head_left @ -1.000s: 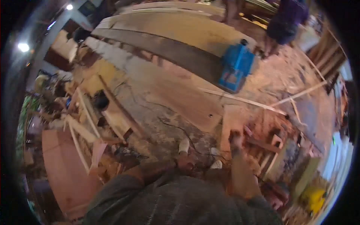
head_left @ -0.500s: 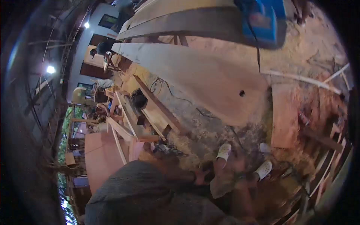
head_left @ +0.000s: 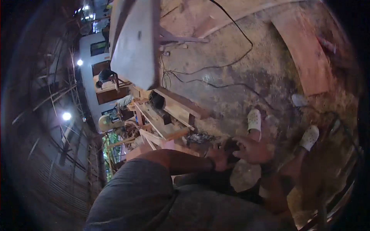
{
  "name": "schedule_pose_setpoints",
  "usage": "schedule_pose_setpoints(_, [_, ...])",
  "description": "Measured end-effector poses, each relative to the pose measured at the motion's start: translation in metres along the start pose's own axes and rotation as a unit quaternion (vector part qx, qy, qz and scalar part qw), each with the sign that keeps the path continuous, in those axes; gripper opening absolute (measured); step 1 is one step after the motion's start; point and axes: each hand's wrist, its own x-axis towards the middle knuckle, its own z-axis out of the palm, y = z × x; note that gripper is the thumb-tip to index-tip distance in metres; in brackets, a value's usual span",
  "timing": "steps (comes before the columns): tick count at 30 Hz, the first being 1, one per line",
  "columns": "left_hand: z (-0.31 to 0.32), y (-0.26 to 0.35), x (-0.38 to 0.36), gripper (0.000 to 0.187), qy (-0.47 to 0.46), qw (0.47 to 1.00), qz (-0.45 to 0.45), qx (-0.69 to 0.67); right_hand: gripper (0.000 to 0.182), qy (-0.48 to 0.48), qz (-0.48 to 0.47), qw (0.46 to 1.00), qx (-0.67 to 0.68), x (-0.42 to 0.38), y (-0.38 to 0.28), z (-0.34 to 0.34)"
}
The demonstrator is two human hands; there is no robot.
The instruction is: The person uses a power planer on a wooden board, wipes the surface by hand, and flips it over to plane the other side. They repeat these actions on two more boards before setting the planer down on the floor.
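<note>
Closer together than before, the left hand and right hand flank a dark thing, just short of the left shoe. Right fingers spread apart; the left's grip I cannot tell. I'd guess it's light, best held by its sides.

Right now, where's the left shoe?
Head view, right of centre: the left shoe is just beyond the right hand, with the right shoe off to its right.
</note>
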Motion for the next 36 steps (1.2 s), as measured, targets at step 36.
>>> schedule_pose_setpoints(36, [-0.003,-0.003,-0.003,0.086,-0.034,0.997,-0.059,-0.030,0.072,-0.037,0.032,0.999,0.001,-0.009,0.004,-0.012])
